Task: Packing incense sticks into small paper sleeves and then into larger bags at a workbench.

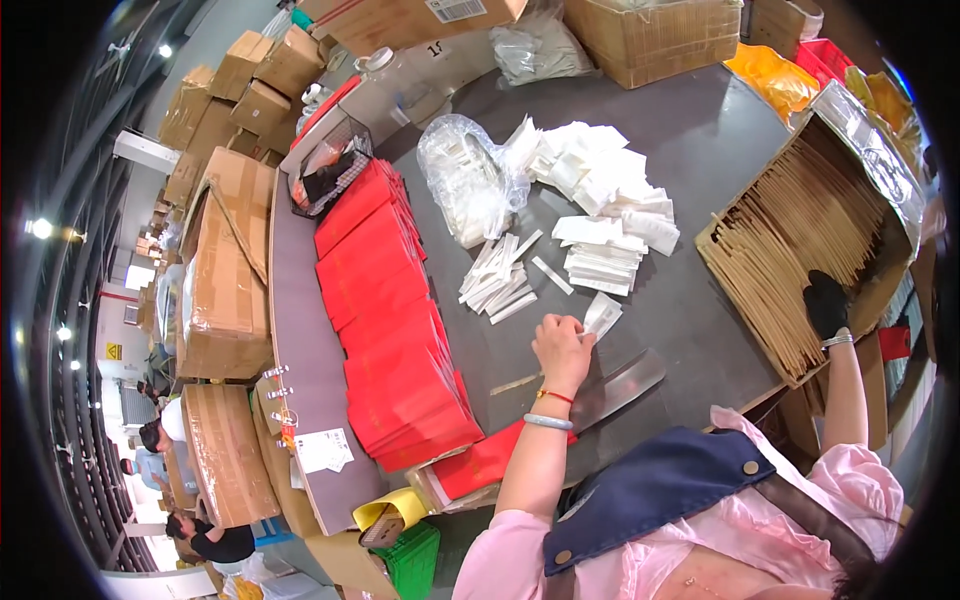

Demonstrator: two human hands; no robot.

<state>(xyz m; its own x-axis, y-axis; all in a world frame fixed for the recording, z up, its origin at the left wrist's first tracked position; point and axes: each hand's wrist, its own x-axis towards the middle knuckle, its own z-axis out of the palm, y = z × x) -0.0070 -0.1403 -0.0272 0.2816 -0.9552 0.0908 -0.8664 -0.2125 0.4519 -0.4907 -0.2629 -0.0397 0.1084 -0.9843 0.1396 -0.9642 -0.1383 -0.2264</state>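
Left hand (563, 345) is pinching one white packet (602, 315); gloved right hand (826, 303) is digging into the brown bags (790, 240), grip hidden. Loads of packets (600, 210) are waiting, so it's looking early.

This is a packing area inside a warehouse. A long grey work table (700, 150) carries goods in bulk: beyond the fingers (575, 335) of the left hand lie stacks of small white packets (600, 215), and to their left runs a row of red bags (385, 310). To the right of the fingers stands an open carton of brown paper bags (790, 240). Sealed cardboard boxes (225, 270) are piled along the aisle, where other people work under ceiling lamps.
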